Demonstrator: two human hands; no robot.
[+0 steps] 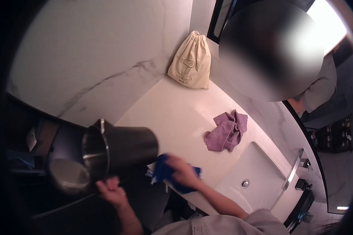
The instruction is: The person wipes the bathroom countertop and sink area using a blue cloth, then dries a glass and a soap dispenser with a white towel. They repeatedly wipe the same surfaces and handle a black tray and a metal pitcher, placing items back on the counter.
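Observation:
A dark cylindrical bin [131, 145] with a shiny metal rim lies tipped on its side at the left edge of the counter, its mouth facing left. My left hand [113, 191] is at the lower part of that rim, fingers curled up against it; the exact grip is partly blurred. Close to the bin's base, my right hand [180, 170] clutches a dark blue cloth [164, 168]. Some blue and white material shows under this hand at the counter's edge. Whether the cloth touches the bin cannot be made out.
A crumpled purple cloth [227, 131] lies on the white counter [164, 109] beside the sink [233, 184]. A beige drawstring bag [192, 62] leans in the back corner. At right are a tap [294, 168] and a mirror. Below the bin's mouth is a blurred grey round thing [68, 176].

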